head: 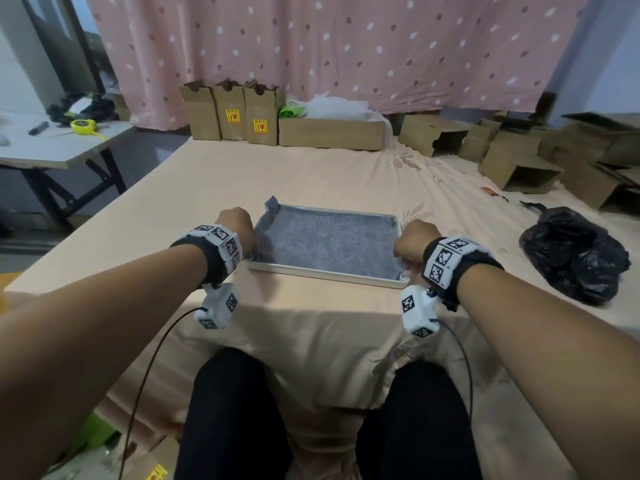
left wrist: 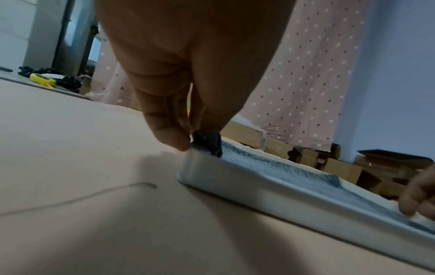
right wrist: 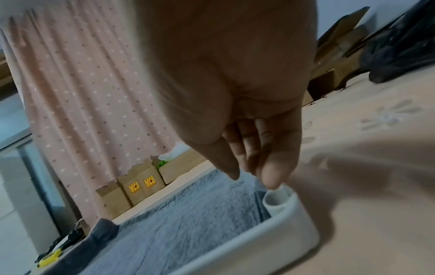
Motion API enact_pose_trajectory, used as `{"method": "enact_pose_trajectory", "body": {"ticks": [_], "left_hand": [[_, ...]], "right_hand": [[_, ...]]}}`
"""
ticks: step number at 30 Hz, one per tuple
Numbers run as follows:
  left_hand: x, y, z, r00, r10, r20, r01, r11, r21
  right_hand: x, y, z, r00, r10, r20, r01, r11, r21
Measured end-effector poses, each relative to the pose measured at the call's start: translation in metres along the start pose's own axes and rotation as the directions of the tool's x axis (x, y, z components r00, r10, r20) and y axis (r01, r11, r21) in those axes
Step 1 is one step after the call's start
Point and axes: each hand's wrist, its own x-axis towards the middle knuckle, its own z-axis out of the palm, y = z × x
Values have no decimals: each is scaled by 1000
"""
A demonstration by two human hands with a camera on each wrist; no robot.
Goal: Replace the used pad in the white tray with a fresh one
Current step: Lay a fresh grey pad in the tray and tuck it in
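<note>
On the peach bedsheet [head: 311,174] the white tray [head: 322,274] sits at centre with the grey pad [head: 329,240] inside, the left hand [head: 239,225] at 9 o'clock pinching the pad's near-left corner, the right hand [head: 414,239] at 3 o'clock with fingers straight, fingertips [right wrist: 273,178] touching the near-right corner.

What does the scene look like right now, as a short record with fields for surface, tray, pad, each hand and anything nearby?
surface: bed with a peach sheet
tray: white tray flat on the bed, in front of the person
pad: grey pad lying in the tray, far left corner turned up over the rim
left hand: left hand pinches the pad's near left corner
right hand: right hand at the tray's near right corner, fingertips at the rim; grip unclear
nearby: black bag to the right; cardboard boxes along the curtain
</note>
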Motion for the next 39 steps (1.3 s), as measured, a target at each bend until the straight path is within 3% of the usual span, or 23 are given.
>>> {"method": "enact_pose_trajectory", "body": {"ticks": [5,8,11,14,21,23,25,27,28,31,32,34,39], "left_hand": [[11,5,2,1000,-1,30,-3,992,128],[18,4,3,999,9,32,-13,990,140],[17,8,3,997,6,76,-16,991,130],[12,16,4,996,15,85,-27,989,148],[9,24,9,997,28,77,-46,970,240],[9,26,11,995,37,89,-60,961,268],[10,26,14,995,49,84,-70,962,263],[11,24,14,997,30,77,-48,968,246],[11,22,13,997,13,70,-29,972,231],[10,23,13,998,-6,62,-7,978,208],[10,23,14,998,-4,56,-8,977,213],[9,24,14,999,3,47,-14,975,223],[8,22,14,998,-24,58,13,984,176]], "right_hand": [[17,-7,17,996,7,-85,-18,991,-133],[17,-19,18,1000,19,11,-15,962,-272],[22,-30,25,998,-12,58,28,958,-285],[25,-43,39,992,53,112,-11,939,-345],[26,-35,29,986,135,95,-100,947,-307],[53,-22,42,980,111,164,-57,952,-302],[122,6,75,985,96,146,-49,954,-296],[122,6,76,977,155,147,-97,934,-344],[79,-10,55,980,127,150,-77,951,-301],[48,-30,42,977,114,182,-57,955,-292],[44,-32,45,986,113,125,-71,952,-298],[46,-32,50,984,158,87,-133,961,-242],[41,-26,38,989,134,65,-132,991,-38]]}}
